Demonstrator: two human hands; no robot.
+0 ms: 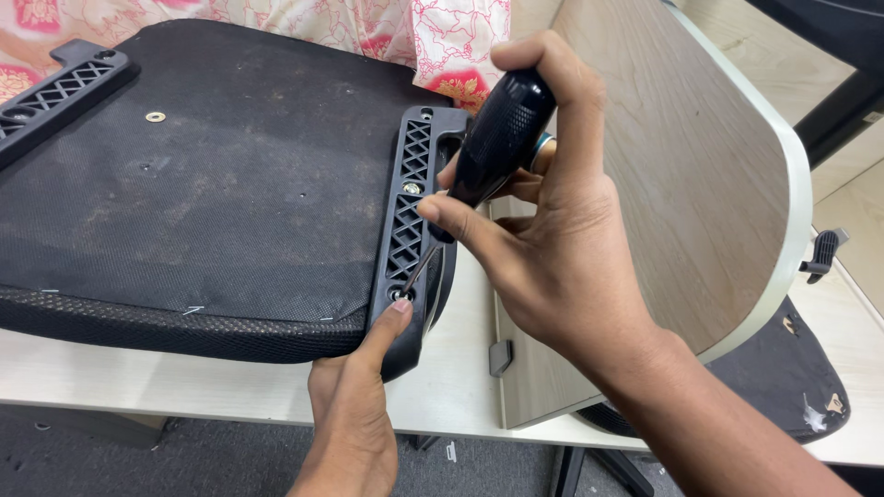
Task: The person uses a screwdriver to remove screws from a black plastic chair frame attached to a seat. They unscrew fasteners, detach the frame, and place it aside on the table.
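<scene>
An upside-down black chair seat (pixel 212 193) lies on a pale table (pixel 451 387). A black plastic lattice bracket (pixel 408 212) runs along its right edge. My right hand (pixel 543 230) grips the black handle of a screwdriver (pixel 497 138), whose thin shaft slants down to a screw near the bracket's lower end. My left hand (pixel 354 414) reaches up from below, its index fingertip pressed on the bracket right beside the screwdriver tip.
A second lattice bracket (pixel 55 92) sits at the seat's far left. A wooden panel with a pale rim (pixel 727 184) leans at the right, over another black cushion (pixel 792 387). Patterned pink cloth (pixel 387 28) shows behind the seat. A small black knob (pixel 824 253) lies at the right.
</scene>
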